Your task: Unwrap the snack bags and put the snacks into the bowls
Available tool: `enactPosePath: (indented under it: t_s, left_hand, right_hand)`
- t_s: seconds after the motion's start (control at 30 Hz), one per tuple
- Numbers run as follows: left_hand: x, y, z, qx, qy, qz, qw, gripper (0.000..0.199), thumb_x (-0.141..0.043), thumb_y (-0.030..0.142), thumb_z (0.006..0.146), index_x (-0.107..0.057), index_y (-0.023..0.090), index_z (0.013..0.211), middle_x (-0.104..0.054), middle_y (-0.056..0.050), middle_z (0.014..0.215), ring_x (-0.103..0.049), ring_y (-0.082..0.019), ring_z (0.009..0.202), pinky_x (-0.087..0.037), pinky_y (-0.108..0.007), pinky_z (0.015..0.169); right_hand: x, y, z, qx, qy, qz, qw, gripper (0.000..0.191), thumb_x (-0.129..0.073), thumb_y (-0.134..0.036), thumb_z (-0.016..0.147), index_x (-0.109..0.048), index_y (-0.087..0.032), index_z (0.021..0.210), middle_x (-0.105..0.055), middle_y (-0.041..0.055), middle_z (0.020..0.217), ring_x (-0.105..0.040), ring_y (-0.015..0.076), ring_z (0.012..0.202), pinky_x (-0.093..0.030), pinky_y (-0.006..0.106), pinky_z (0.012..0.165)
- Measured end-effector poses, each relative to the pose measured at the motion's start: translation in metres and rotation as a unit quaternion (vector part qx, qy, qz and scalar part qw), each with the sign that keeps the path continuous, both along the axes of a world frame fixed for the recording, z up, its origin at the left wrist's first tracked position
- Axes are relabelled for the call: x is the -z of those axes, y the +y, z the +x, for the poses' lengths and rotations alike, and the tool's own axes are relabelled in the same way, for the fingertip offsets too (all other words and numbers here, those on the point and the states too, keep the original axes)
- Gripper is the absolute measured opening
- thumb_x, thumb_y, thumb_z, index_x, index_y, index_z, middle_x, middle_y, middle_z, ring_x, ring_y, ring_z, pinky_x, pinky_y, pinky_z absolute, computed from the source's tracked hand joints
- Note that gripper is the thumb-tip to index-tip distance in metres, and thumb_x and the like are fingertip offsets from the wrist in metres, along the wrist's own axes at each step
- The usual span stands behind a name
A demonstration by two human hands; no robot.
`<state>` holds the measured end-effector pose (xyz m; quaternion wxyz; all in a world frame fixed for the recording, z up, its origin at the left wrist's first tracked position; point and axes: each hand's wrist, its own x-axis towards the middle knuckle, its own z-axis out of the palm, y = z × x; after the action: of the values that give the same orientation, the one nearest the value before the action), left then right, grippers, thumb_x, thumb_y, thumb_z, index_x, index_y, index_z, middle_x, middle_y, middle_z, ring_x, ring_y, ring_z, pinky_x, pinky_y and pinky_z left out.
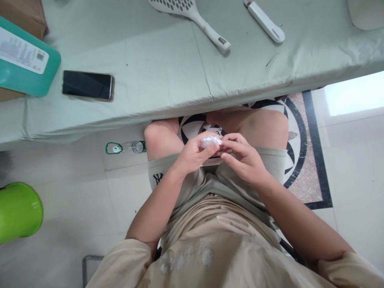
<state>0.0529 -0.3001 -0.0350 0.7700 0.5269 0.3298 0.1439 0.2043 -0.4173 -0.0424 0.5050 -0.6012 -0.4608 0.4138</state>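
I sit with my knees just under the table edge and hold a small, shiny plastic bundle (210, 141) above my lap, between my thighs. My left hand (193, 153) is curled around it, the thumb pressed along its near side. My right hand (245, 159) meets it at the right end, fingers bent and fingertips at its edge, the thumb a little apart from them; whether those fingertips pinch the plastic or only touch it, I cannot tell. In front of me, on the table's pale green cloth (156, 76), lie a slotted white turner (207, 30), a white cutter (265, 22) to its right, and, over to the left, a dark-screened phone (87, 85) near a teal container (49, 76) with a white label. Down on the floor, a clear bottle (137, 147) lies beside my left knee, and a lime-green bucket (22, 210) is farther left.
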Motion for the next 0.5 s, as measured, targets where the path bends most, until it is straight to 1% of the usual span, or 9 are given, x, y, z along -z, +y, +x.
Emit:
enactPosePath:
  t_s: [0.07, 0.13, 0.23, 0.3, 0.4, 0.5]
  left_hand:
    - [0.000, -0.001, 0.000, -0.031, -0.008, 0.001, 0.999, 0.049, -0.083, 0.059, 0.079, -0.072, 0.017, 0.102, -0.075, -0.006, 0.097, -0.072, -0.015, 0.082, -0.061, -0.026, 0.076]
    - [-0.001, -0.002, 0.001, -0.056, -0.018, -0.005, 0.998, 0.050, -0.084, 0.060, 0.077, -0.073, 0.016, 0.100, -0.076, -0.005, 0.090, -0.073, -0.014, 0.076, -0.062, -0.027, 0.074]
    - [-0.002, -0.003, 0.000, -0.086, -0.024, -0.016, 0.996, 0.052, -0.083, 0.062, 0.076, -0.072, 0.016, 0.096, -0.075, -0.003, 0.079, -0.071, -0.013, 0.067, -0.061, -0.026, 0.068]
    - [-0.002, -0.001, -0.001, -0.099, -0.017, -0.008, 0.995, 0.050, -0.083, 0.062, 0.076, -0.072, 0.015, 0.090, -0.075, -0.002, 0.076, -0.070, -0.012, 0.065, -0.060, -0.025, 0.066]
    - [-0.001, 0.002, -0.002, -0.100, -0.001, 0.006, 0.995, 0.047, -0.081, 0.060, 0.079, -0.071, 0.015, 0.084, -0.075, -0.003, 0.074, -0.068, -0.011, 0.063, -0.058, -0.024, 0.065]
    - [-0.001, 0.006, 0.002, -0.065, 0.017, 0.008, 0.998, 0.047, -0.081, 0.060, 0.080, -0.072, 0.015, 0.087, -0.075, -0.003, 0.075, -0.067, -0.012, 0.062, -0.059, -0.025, 0.065]
  right_hand:
    - [-0.003, -0.001, -0.002, -0.014, 0.009, -0.007, 1.000, 0.030, -0.064, -0.038, 0.097, -0.071, -0.027, 0.124, -0.064, 0.0084, 0.115, -0.065, 0.0191, 0.096, -0.060, 0.036, 0.081]
    - [-0.006, 0.000, -0.003, 0.009, 0.005, -0.014, 1.000, 0.032, -0.061, -0.036, 0.098, -0.066, -0.026, 0.128, -0.065, 0.0076, 0.115, -0.065, 0.0174, 0.093, -0.059, 0.035, 0.081]
    - [-0.010, 0.001, -0.003, 0.058, -0.013, -0.035, 0.998, 0.030, -0.060, -0.034, 0.097, -0.063, -0.025, 0.126, -0.066, 0.0066, 0.114, -0.064, 0.0165, 0.092, -0.057, 0.033, 0.080]
    - [-0.011, 0.003, -0.002, 0.071, -0.022, -0.046, 0.996, 0.027, -0.060, -0.033, 0.096, -0.063, -0.025, 0.121, -0.067, 0.0063, 0.111, -0.064, 0.0169, 0.092, -0.056, 0.032, 0.079]
    - [-0.010, 0.006, -0.002, 0.070, -0.022, -0.053, 0.996, 0.021, -0.058, -0.033, 0.096, -0.064, -0.023, 0.114, -0.068, 0.0063, 0.108, -0.065, 0.0165, 0.089, -0.056, 0.032, 0.078]
    - [-0.009, 0.010, -0.001, 0.061, -0.001, -0.053, 0.997, 0.020, -0.059, -0.033, 0.096, -0.063, -0.023, 0.113, -0.068, 0.0064, 0.107, -0.066, 0.0161, 0.087, -0.057, 0.032, 0.079]
